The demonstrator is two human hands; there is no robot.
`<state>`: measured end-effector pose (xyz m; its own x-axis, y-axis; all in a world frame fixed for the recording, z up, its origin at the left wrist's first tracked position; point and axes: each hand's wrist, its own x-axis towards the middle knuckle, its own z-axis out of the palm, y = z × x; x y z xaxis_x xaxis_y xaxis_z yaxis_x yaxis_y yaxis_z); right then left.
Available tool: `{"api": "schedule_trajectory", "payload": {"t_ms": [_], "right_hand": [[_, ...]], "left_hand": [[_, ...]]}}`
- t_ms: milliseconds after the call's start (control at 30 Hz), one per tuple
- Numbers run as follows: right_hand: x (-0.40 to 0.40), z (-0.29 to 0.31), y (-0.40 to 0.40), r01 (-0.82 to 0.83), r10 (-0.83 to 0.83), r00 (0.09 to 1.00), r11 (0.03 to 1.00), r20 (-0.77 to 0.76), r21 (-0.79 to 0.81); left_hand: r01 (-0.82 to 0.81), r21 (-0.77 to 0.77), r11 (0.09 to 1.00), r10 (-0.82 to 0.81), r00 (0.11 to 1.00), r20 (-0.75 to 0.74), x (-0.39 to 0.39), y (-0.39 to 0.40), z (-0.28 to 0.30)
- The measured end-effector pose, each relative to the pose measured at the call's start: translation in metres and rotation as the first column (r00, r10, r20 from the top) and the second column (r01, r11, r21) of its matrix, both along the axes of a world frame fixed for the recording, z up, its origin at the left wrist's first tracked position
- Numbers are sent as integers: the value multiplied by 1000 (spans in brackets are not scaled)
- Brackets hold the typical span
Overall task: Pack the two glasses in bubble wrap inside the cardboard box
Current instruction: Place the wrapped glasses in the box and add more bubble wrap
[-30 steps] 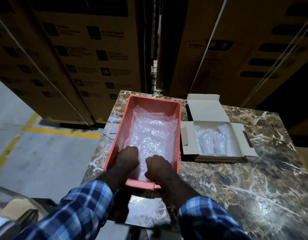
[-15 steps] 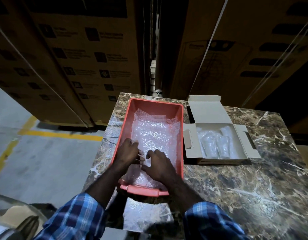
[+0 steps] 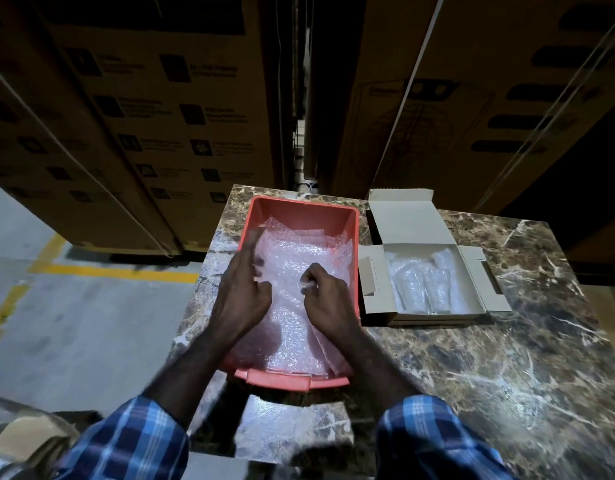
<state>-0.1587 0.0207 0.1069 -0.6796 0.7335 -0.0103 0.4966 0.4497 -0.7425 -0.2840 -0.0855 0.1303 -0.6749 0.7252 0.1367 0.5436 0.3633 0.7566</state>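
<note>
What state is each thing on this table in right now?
Cardboard box: open, lid and side flaps folded out.
Two glasses: lying inside the box, in clear wrap.
Red tray: holds bubble wrap sheets.
Left hand: resting on the bubble wrap.
Right hand: fingers pinching a sheet.

Bubble wrap (image 3: 299, 265) in tub (image 3: 301, 211); box (image 3: 427, 282) right.
</note>
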Motion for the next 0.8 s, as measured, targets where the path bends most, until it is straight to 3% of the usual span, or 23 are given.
{"api": "schedule_trajectory", "payload": {"t_ms": [100, 167, 267, 433, 600, 800], "right_hand": [[0, 11, 4, -63, 68, 997, 993, -46, 103], [1, 17, 4, -82, 95, 992, 986, -88, 143], [8, 28, 4, -85, 106, 989, 979, -105, 186], [28, 46, 20, -192, 159, 976, 948, 148, 253], [52, 79, 43, -83, 82, 996, 996, 34, 23], [92, 144, 86, -51, 49, 999, 989, 22, 142]], "left_hand": [[117, -322, 939, -203, 947, -248, -8, 1, -2], [102, -377, 920, -257, 884, -389, -11, 4, -5], [60, -271, 961, -190, 853, -486, -16, 8, 5], [23, -153, 988, -94, 876, -474, -28, 9, 34], [3, -45, 999, -23, 891, -453, -21, 12, 67], [44, 90, 995, 2, 892, -452, -1, 35, 119]]}}
